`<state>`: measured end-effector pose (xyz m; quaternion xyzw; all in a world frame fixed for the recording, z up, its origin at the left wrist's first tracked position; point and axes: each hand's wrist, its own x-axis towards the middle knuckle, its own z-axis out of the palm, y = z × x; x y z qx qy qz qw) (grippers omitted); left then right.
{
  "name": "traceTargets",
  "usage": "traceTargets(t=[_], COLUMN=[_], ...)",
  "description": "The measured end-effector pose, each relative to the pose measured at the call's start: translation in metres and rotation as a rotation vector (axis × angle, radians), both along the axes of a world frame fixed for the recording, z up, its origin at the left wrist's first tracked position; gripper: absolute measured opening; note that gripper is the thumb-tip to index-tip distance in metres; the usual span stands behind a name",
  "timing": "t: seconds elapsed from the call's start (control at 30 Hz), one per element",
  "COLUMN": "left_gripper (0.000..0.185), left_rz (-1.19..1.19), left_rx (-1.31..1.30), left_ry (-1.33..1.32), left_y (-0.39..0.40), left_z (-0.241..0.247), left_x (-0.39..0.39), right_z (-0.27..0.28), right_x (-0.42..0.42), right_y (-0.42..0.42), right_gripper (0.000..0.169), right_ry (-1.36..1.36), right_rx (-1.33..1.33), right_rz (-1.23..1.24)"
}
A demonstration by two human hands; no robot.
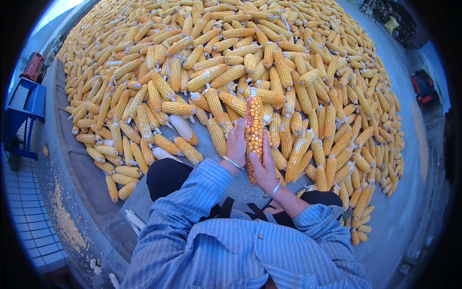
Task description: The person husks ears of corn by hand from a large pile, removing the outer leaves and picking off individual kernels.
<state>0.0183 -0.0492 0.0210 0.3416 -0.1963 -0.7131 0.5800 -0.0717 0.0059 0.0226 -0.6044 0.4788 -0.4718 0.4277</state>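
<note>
An ear of corn [255, 126] stands upright between my two hands, its upper end away from me; a reddish patch on its upper left side has no kernels. My left hand [236, 143] holds its left side, and my right hand [264, 167] grips the lower right side, thumb across the front. Both wrists wear a metal bangle. Beyond my hands spreads a large heap of husked yellow corn ears [209, 76]. A pale, bare cob [181, 126] lies on the heap's near edge, left of my hands.
Loose kernels [68, 220] and white cob pieces lie on the concrete at the lower left. A blue metal machine [27, 101] stands at the far left beside a red crate [34, 67]. A red and black object [424, 86] is at the far right. My knees flank the near edge.
</note>
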Motion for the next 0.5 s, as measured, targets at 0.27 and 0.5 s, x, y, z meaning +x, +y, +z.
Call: traceTargets(t=[0.27, 0.5], left_gripper=[0.028, 0.033], left_rz=[-0.003, 0.050], left_rx=[-0.020, 0.049], left_ry=[0.172, 0.063], left_y=[-0.003, 0.018], left_z=[-0.001, -0.010], left_x=[0.008, -0.014], right_z=[0.018, -0.007], right_x=[-0.007, -0.015], right_y=[-0.007, -0.025], right_gripper=[0.058, 0.060], right_ry=[-0.291, 0.066], right_rx=[0.190, 0.056], right_rz=[0.111, -0.119])
